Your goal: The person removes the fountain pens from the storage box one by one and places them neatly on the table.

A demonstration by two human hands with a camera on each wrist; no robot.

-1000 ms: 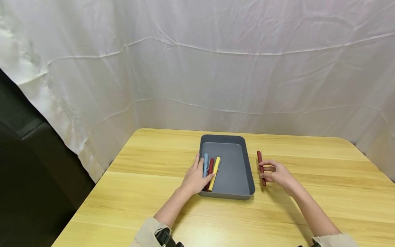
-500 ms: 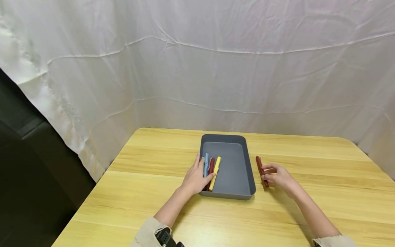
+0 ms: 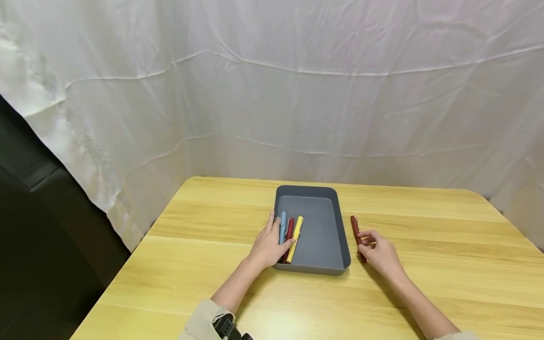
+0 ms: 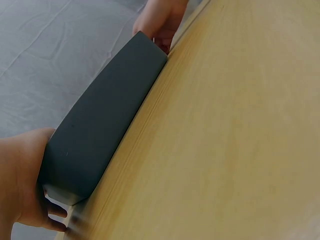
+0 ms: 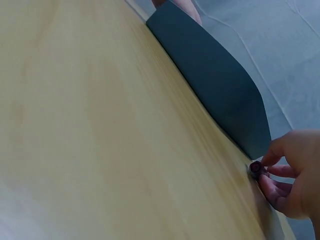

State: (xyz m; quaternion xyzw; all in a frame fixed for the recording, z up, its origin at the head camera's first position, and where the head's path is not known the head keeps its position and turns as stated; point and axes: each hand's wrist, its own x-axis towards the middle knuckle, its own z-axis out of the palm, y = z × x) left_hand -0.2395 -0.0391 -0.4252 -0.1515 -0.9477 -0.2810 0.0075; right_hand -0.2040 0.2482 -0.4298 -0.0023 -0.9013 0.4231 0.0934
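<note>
In the head view, a dark grey tray (image 3: 320, 270) lies lengthwise on the table. Inside its left side are a blue pen (image 3: 282, 227), a dark red pen (image 3: 290, 230) and a yellow pen (image 3: 299, 228); their lower parts are partly covered. My left hand (image 3: 267, 246) holds the tray's left wall, fingers along the outer side and thumb reaching inward over the pens. To the right of the tray, my right hand (image 3: 380, 254) pinches a second dark red pen (image 3: 354, 227) between thumb and fingers. Its round end (image 5: 256, 167) shows in the right wrist view, close to the table.
The wooden table (image 3: 204, 226) extends around the tray on every side. Behind it hangs a white curtain (image 3: 297, 108). A dark surface (image 3: 46, 245) lies beyond the table's left edge.
The right hand has come slightly down toward me with its dark red pen, whose far end has shifted a little left and nearer. Left hand, tray and the other pens stay put.
</note>
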